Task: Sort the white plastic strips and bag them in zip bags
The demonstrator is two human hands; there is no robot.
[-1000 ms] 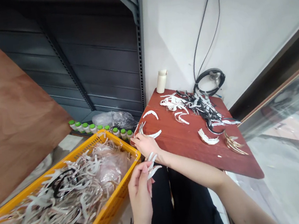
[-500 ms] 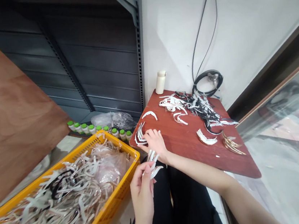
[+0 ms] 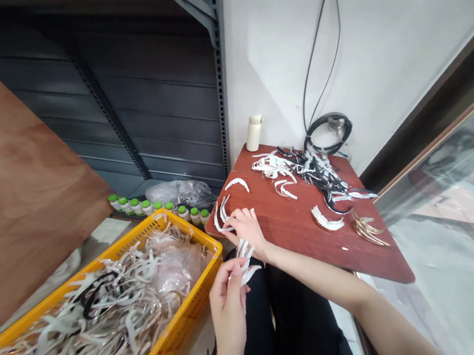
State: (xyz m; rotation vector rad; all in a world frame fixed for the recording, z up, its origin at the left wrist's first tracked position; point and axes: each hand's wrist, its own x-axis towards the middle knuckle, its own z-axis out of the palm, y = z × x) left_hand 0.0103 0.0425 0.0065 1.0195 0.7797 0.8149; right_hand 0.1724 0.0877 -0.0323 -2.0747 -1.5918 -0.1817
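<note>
My left hand (image 3: 229, 302), low in front of my lap, is closed on several curved white strips (image 3: 247, 262) that fan out from between thumb and fingers. My right hand (image 3: 247, 231) reaches over the left edge of the red-brown table (image 3: 277, 224), its fingertips pinched on the lower end of a curved white strip (image 3: 217, 219). Other curved strips (image 3: 224, 208) lie right beside those fingers, and the fingers partly cover them. A single white curved strip (image 3: 236, 183) rests a little farther back on the table.
A yellow crate (image 3: 199, 288) full of tangled curved strips and clear plastic stands at left. On the table are a black-and-white strip pile (image 3: 318, 173), a white bundle (image 3: 327, 219), gold-coloured pieces (image 3: 367, 230) and a cream bottle (image 3: 254, 134). Green-capped jars (image 3: 158, 206) line the shelf base.
The curved strips by my right fingers have spread apart, one now standing off to the left of the others. Both hands keep nearly the same place; the view has shifted slightly.
</note>
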